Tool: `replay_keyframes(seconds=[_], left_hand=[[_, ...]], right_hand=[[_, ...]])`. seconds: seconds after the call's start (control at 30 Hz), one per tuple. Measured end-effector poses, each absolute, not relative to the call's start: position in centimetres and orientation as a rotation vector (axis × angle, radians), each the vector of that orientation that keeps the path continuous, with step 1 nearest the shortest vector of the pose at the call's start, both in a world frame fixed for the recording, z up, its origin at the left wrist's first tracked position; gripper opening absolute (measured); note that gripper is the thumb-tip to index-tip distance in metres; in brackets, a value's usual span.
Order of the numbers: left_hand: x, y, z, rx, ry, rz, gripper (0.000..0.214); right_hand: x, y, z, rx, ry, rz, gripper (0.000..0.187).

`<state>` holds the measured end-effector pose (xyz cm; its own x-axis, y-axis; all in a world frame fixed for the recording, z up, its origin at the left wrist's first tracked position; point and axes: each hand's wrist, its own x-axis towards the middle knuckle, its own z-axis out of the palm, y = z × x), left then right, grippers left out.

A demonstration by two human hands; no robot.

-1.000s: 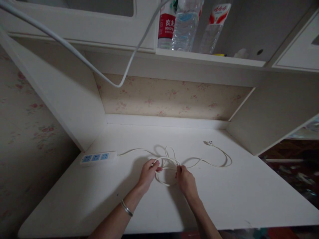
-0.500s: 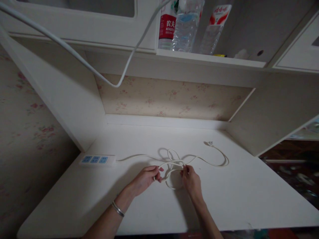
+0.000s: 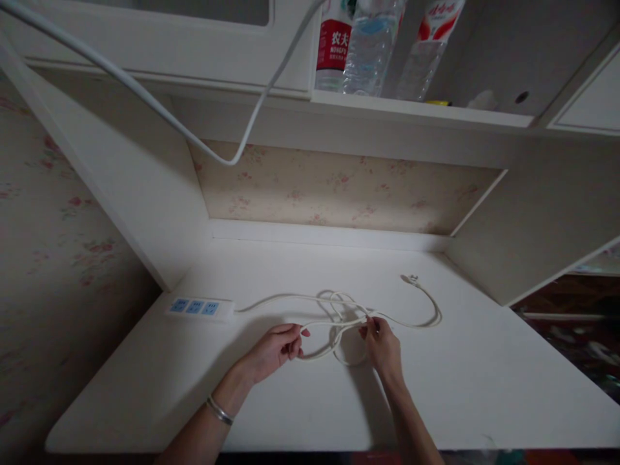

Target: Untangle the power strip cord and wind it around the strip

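A white power cord (image 3: 278, 298) lies in loose, crossing loops on the white desk. One end joins a power strip (image 3: 201, 309) with blue sockets at the left; the other ends in a plug (image 3: 413, 279) at the back right. My left hand (image 3: 276, 349), with a silver bracelet at the wrist, is closed on a loop of the cord left of the tangle. At the right side of the loops, my right hand (image 3: 382, 345) pinches the cord between thumb and fingers. The stretch between both hands is lifted slightly.
A thick white cable (image 3: 232, 160) hangs in front of the upper cabinet. Several plastic bottles (image 3: 371, 55) stand on the shelf (image 3: 421, 111) above. Side panels (image 3: 126, 161) flank the desk (image 3: 436, 381), whose front edge is near me.
My left hand has moved slightly left and my right hand slightly right, drawing the loop between them wider. The view has shifted a little.
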<state>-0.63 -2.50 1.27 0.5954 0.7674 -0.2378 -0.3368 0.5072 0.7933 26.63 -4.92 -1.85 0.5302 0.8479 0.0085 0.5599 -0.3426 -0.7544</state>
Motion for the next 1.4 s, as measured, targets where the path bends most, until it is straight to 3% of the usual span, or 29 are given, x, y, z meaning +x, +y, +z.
replay_keyframes(seconds=[0.17,0.33,0.67,0.87,1.03,1.23,1.3,1.4], left_hand=[[-2.7,-2.6,0.9,0.544,0.598,0.911,0.010],[-4.4,-2.7,1.2,0.587,0.666,0.820,0.035],[-6.2,-3.4,0.3,0.676,0.650,1.073,0.002],[-6.2,-5.0,0.0,0.576,1.014,1.116,0.012],[-7.5,-4.9,1.5,1.273,1.401,0.702,0.025],[-5.3,-3.0,8.5,2.313,1.847,0.078,0.046],[-1.9,-2.6,10.2,2.495,1.748,0.178,0.047],[4.3,-1.6,10.1,2.717,1.162,0.333,0.039]], right_hand=[[27.7,-4.3,-2.3,-2.102,-1.095,0.535,0.040],[27.4,-4.1,-2.8,-2.097,-1.136,0.536,0.041],[27.4,-3.6,-2.2,-2.165,-1.194,0.464,0.035],[27.4,-3.4,-2.2,-2.223,-1.312,0.329,0.033],[27.4,-3.3,-2.1,-2.265,-1.366,0.324,0.033],[27.5,-3.3,-2.0,-2.227,-1.367,0.340,0.034],[27.4,-3.3,-1.8,-2.215,-1.369,0.347,0.034],[27.4,-3.2,-1.5,-2.175,-1.372,0.351,0.034]])
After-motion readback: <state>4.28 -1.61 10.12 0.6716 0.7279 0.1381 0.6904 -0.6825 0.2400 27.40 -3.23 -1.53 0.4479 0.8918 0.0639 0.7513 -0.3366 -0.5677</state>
